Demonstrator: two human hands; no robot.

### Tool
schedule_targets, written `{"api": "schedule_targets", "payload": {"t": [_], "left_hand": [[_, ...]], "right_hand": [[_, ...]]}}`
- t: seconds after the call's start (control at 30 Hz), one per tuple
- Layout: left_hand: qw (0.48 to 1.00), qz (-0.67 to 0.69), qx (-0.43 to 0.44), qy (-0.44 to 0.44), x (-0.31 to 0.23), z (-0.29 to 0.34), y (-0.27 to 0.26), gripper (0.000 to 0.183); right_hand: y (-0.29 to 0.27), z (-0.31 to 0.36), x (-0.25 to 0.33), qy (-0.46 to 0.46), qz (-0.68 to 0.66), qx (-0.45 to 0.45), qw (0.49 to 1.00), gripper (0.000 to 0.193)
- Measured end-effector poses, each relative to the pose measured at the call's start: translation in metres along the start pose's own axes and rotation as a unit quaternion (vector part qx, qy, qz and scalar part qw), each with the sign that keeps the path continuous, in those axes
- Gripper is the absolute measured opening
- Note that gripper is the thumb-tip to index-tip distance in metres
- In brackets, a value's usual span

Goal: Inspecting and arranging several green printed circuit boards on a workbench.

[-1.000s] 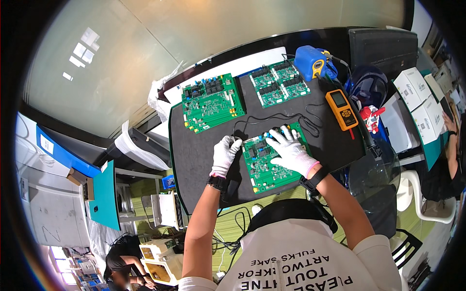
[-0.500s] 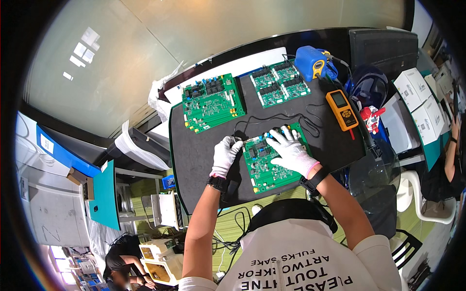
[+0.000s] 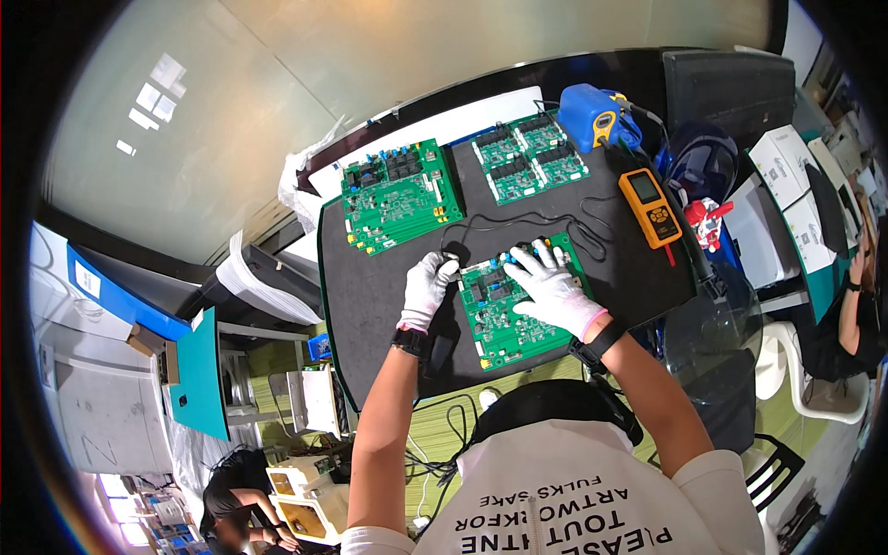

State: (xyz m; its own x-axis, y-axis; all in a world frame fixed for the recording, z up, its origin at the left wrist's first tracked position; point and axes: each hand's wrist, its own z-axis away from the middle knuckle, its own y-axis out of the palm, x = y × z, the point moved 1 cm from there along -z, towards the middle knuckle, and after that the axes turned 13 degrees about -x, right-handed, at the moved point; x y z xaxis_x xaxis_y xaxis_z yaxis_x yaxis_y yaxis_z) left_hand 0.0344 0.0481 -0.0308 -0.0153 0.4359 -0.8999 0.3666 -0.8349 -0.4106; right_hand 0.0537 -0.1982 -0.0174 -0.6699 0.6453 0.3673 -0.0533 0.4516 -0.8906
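White gloves on left hand [image 3: 426, 289], right hand [image 3: 552, 291]; black wristbands; white printed shirt.

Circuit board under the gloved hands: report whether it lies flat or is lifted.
Flat. The circuit board lies on the black mat, right hand spread on top.

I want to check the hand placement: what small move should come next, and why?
Probably lift the right hand off the near green circuit board, since it covers the top edge, while the left hand steadies the left edge.

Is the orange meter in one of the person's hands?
No, the orange meter lies on the black mat, apart from both gloved hands, which rest on a green circuit board.
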Motion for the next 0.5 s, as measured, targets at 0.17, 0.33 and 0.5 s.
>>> {"api": "schedule_targets", "payload": {"t": [0.17,0.33,0.5], "left_hand": [[1.0,0.002,0.007,0.0,-0.0015,0.0001,-0.0003,0.02],[0.999,-0.03,0.013,0.031,-0.002,0.0007,-0.0017,0.02],[0.996,-0.061,0.005,0.063,-0.0037,0.0017,-0.0015,0.018]], "right_hand": [[-0.001,-0.0004,-0.0004,0.005,-0.006,-0.001,1.0,0.07],[-0.0023,-0.002,0.0003,0.005,0.005,0.029,1.0,0.071],[0.0003,0.0002,-0.0002,0.002,-0.013,-0.006,1.0,0.071]]}}
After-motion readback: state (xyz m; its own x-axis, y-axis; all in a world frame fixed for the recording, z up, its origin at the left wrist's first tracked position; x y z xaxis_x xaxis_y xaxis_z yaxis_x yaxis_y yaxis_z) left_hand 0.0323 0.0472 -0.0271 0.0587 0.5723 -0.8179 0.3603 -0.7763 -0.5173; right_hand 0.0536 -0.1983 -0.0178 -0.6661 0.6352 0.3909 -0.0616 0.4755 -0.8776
